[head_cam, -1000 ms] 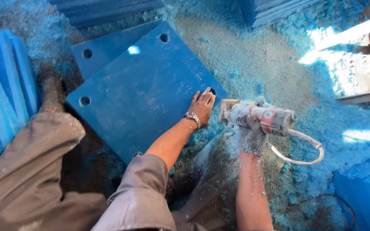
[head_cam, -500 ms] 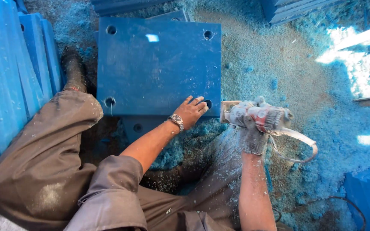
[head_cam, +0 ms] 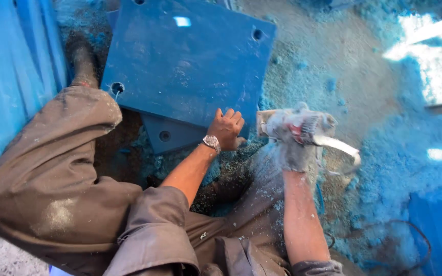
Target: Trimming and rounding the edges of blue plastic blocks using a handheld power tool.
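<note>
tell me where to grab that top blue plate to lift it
Probably by the near right corner of the plate, where the left hand already rests: that edge overhangs the smaller plate beneath, leaving room for fingers under it. Come from the near side. The right hand holds the power tool.

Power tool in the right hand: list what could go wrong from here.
1. The left hand lies bare on the corner of the blue plate, right beside the power tool; a slip could likely reach the fingers.
2. The tool's cord loops loose by the right hand and might snag.
3. Blue shavings cover the ground, so footing and the plate's seating may be unsteady.
</note>
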